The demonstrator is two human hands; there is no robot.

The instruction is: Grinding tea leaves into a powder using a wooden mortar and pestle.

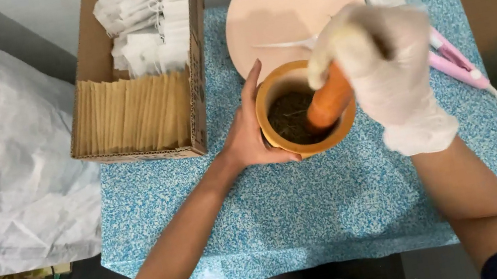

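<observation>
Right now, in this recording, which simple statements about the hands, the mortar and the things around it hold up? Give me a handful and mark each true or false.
1. The right hand wears a pale glove and grips the orange pestle. True.
2. The left hand is gloved too. False: it is bare, and it cups the side of the wooden mortar.
3. The mortar holds dark dried bits. True.
4. The cardboard box stands to the right of the mortar. False: it stands to its left, filled with paper sachets.
5. A round pale plate lies behind the mortar on the blue speckled pad. True.
</observation>
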